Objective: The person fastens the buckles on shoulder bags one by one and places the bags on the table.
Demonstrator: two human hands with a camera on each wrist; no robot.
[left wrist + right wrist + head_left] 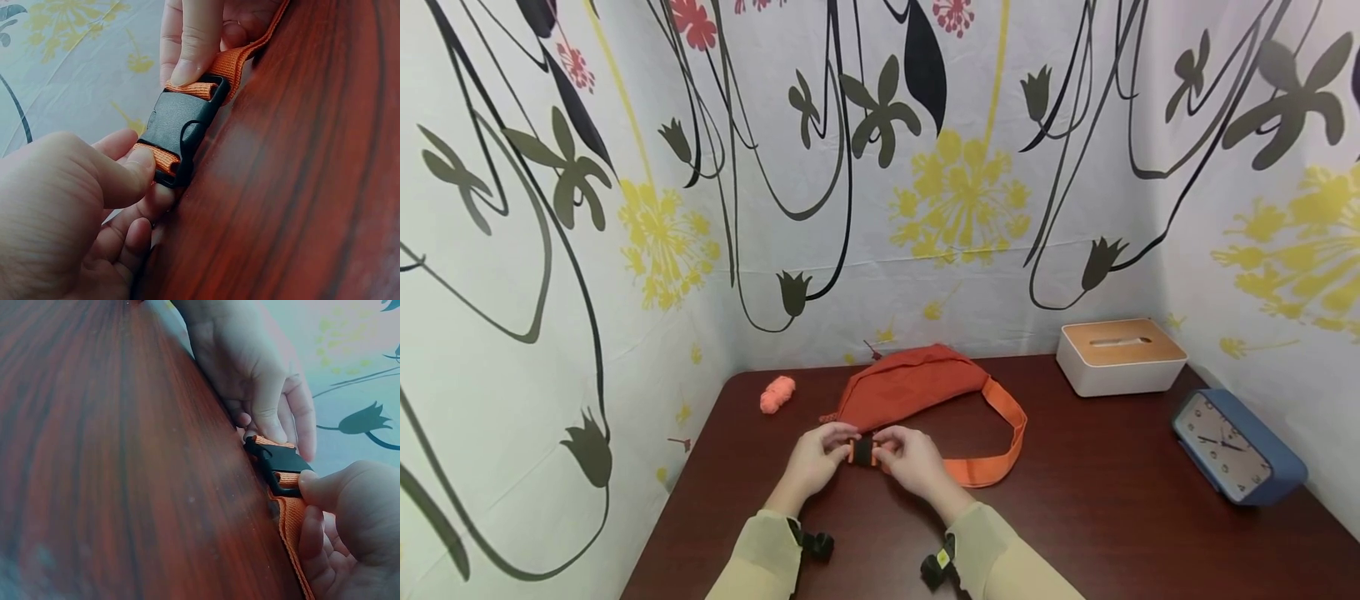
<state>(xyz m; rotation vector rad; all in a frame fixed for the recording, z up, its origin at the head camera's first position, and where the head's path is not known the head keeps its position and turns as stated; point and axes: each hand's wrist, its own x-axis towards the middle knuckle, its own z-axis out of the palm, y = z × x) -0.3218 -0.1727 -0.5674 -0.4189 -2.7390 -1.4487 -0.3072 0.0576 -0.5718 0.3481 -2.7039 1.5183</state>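
Note:
A black plastic side-release buckle [175, 119] joins two ends of orange webbing strap [981, 472], its halves together. My left hand [812, 460] pinches the buckle's left end, thumb on top over the webbing, as the left wrist view shows. At the opposite end, my right hand [914, 460] pinches the buckle with the thumb on the strap loop [288, 479]. Just behind both hands lies the rust-orange waist bag [910, 385], and its strap curves round on the right side back to the buckle.
A small bundle of coral yarn [777, 394] lies at the table's back left. Toward the back right stands a white tissue box [1120, 358] with a wooden lid, and a blue clock [1238, 447] is in front of it. Patterned fabric [880, 208] hangs behind the dark red table [1097, 500].

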